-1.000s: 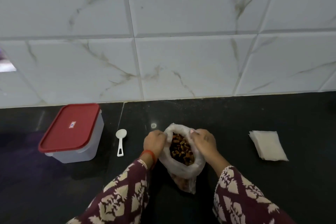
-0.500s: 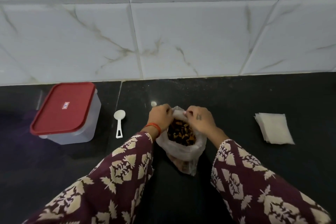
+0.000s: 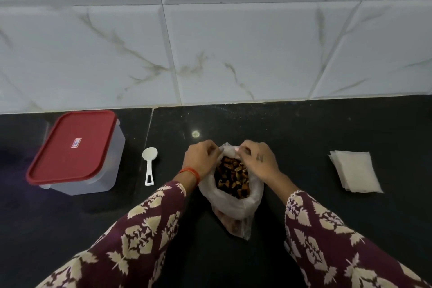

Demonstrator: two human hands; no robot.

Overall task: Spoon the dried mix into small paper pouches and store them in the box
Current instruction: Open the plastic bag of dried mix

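A thin white plastic bag stands on the dark counter, its mouth open on a brown dried mix. My left hand pinches the bag's far rim on the left, and my right hand pinches it on the right. A white plastic spoon lies left of the bag, bowl toward the wall. Further left sits a clear box with its red lid closed. A stack of white paper pouches lies flat at the right.
A white marbled tile wall rises right behind the counter. My patterned maroon sleeves cover the near middle of the counter.
Both hands have shifted from the sides of the bag's mouth to its far rim, closer together. The camera has tilted, so everything sits lower or higher in view; the objects themselves stayed put.
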